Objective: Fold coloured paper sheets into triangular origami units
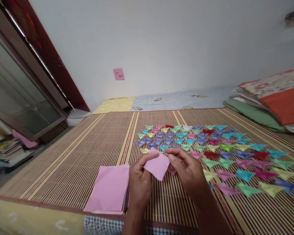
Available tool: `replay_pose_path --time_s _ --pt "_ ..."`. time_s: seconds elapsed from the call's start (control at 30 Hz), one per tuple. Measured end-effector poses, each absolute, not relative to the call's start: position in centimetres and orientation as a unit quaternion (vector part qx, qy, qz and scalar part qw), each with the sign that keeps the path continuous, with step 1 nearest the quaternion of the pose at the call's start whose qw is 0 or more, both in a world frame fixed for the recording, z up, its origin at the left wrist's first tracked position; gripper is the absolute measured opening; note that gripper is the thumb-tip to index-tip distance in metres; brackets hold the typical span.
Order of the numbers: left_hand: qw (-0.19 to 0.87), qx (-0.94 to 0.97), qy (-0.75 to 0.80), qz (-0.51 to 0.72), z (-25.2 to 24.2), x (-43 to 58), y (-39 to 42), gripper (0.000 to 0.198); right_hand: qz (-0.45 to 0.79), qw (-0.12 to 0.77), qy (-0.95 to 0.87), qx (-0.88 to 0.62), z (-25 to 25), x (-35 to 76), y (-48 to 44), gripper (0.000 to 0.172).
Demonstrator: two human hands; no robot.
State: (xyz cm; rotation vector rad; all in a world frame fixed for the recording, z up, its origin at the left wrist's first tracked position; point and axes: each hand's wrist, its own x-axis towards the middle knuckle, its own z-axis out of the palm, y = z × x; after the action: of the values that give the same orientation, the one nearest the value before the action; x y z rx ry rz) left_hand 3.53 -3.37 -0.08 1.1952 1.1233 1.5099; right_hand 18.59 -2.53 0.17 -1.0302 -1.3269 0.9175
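Between my hands is a pink sheet of origami paper, folded into a small diamond shape and raised above the striped mat. My left hand grips its left side, thumb lying over the front. On the right, the thumb and fingertips of my right hand pinch the paper's upper right edge. A stack of pink square sheets lies on the mat just left of my left hand. Beyond and to the right of my right hand, several rows of small folded paper pieces in many colours are spread out; my hands hide some of them.
The striped bamboo mat covers a bed with patterned cloth along the wall. Folded bedding is piled at the right. A pink note sticks to the wall. At the left stand a glass-fronted cabinet and stacked books.
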Motion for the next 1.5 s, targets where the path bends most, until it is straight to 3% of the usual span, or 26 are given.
replay_pose_path --time_s 0.17,0.33,0.5,0.9,1.07,1.23,1.37,1.5 --pt "0.44 0.481 0.44 0.617 0.1 4.0 -3.5 0.044 0.431 0.585 -0.528 -0.439 -0.4 18.3 -2.2 0.022" --pt "0.468 0.45 0.447 0.615 -0.1 3.8 -3.2 0.027 0.407 0.624 -0.499 -0.443 -0.6 18.6 -1.9 0.023" --pt "0.578 0.376 0.366 0.626 -0.2 3.7 -3.1 0.032 0.367 0.628 -0.51 -0.459 -1.3 18.8 -1.6 0.025" --pt "0.429 0.566 0.473 0.521 0.1 3.7 -3.7 0.025 0.368 0.574 -0.569 -0.46 0.0 18.8 -2.2 0.019" --pt "0.476 0.588 0.459 0.466 0.5 4.2 -3.9 0.011 0.394 0.575 -0.552 -0.458 0.0 19.0 -2.3 0.027" --pt "0.619 0.535 0.368 0.442 0.6 3.8 -4.1 0.02 0.435 0.577 -0.514 -0.463 -0.4 19.1 -2.1 0.031" --pt "0.593 0.521 0.381 0.481 0.5 3.4 -3.9 0.032 0.434 0.553 -0.537 -0.466 -0.5 19.1 -2.0 0.032" --pt "0.553 0.545 0.375 0.507 0.1 3.0 -3.5 0.015 0.471 0.545 -0.538 -0.438 -0.5 19.2 -1.8 0.033"
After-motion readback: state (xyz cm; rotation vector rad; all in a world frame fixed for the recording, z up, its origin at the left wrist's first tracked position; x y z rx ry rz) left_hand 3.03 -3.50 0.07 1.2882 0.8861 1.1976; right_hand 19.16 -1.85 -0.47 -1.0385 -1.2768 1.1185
